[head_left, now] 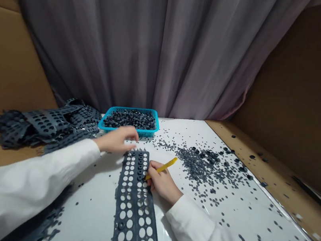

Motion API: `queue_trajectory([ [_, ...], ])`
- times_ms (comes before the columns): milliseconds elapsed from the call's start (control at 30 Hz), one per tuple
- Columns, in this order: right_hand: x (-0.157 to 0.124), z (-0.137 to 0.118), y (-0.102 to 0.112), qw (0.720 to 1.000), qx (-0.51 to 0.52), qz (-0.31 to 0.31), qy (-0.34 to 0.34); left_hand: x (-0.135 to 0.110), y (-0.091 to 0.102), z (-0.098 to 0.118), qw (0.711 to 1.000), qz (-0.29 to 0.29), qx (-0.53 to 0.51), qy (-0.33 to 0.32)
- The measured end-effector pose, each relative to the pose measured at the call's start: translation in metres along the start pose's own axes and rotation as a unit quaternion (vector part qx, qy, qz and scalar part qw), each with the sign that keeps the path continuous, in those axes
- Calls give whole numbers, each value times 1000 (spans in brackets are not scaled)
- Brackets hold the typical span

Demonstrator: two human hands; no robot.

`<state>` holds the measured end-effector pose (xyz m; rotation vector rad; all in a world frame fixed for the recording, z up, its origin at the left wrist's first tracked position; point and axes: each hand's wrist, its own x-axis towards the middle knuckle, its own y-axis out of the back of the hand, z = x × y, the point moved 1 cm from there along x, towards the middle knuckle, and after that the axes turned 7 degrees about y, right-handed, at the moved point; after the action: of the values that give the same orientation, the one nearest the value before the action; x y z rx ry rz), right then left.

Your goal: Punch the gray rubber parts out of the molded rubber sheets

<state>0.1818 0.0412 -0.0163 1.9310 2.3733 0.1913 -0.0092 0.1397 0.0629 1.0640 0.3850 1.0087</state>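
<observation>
A dark grey rubber strip (pixel 138 201) with rows of round holes lies lengthwise on the white tabletop, running toward me. Small dark rings sit along part of its upper end. My right hand (pixel 163 182) grips a slim yellow pen-like tool (pixel 168 165), its lower end against the strip's right column of holes. The tool's tip is hidden by the fingers and too small to make out. Over the strip's far left corner hovers my left hand (pixel 120 138), thumb and forefinger apart and nothing visible between them.
A blue basket (pixel 157 125) full of small dark pieces stands behind the strip. Perforated dark sheets (pixel 48 122) are heaped at left, more lie at lower left. Many small dark discs (pixel 199 164) are scattered at right. A grey curtain (pixel 138 44) and cardboard walls (pixel 304 89) enclose the table.
</observation>
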Motion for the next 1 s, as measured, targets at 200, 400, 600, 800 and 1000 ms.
queue_trajectory([
  [200, 0, 8, 1, 1000, 17, 10, 21, -48, -52, 46, 968, -196, 91, -127],
  [400, -1, 8, 1, 1000, 17, 10, 24, -45, -57, 48, 954, -197, 173, -146],
  [600, -1, 8, 1, 1000, 3, 11, 18, -55, -72, 57, 925, -167, 293, -173],
  [800, 0, 7, 1, 1000, -9, 8, 18, -43, -51, 53, 974, -134, 133, -123],
  [1000, -1, 6, 1, 1000, 13, 14, 2, -30, -20, 31, 992, -80, -94, 39],
])
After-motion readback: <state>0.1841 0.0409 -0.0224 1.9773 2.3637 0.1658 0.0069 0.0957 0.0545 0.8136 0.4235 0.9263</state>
